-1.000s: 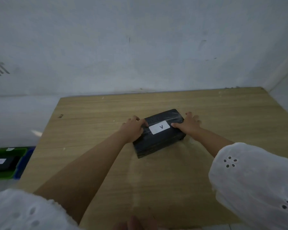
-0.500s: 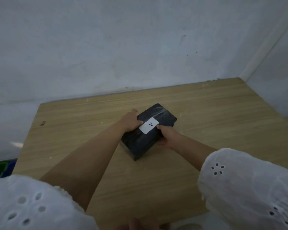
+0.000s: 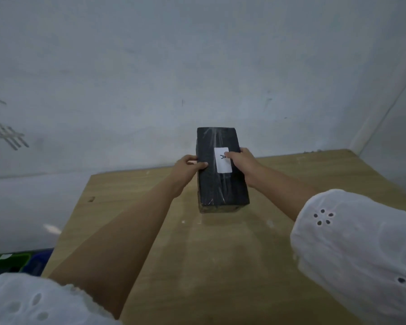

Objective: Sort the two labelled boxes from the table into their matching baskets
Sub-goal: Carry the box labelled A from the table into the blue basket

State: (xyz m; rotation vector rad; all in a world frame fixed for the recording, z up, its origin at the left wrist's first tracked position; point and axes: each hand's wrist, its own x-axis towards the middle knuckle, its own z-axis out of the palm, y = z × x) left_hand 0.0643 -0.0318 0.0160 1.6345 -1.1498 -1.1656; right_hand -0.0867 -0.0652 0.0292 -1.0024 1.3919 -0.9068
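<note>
Box's up! The black box (image 3: pixel 222 167), flat on the wooden table (image 3: pixel 220 254) a second ago, now hangs lengthwise between my left hand (image 3: pixel 189 165) and right hand (image 3: pixel 243 160), both clamped on its sides. Label A (image 3: pixel 223 159): basket time. Green basket (image 3: pixel 7 262) waits low, left of my left hand; bare wall ahead.

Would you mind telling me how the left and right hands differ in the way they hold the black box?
The left hand grips the box on its left edge, clear of the label; the right hand grips the right edge, its thumb lying on the label. The right hand sits slightly higher in view. Both clamp the box above the table.
</note>
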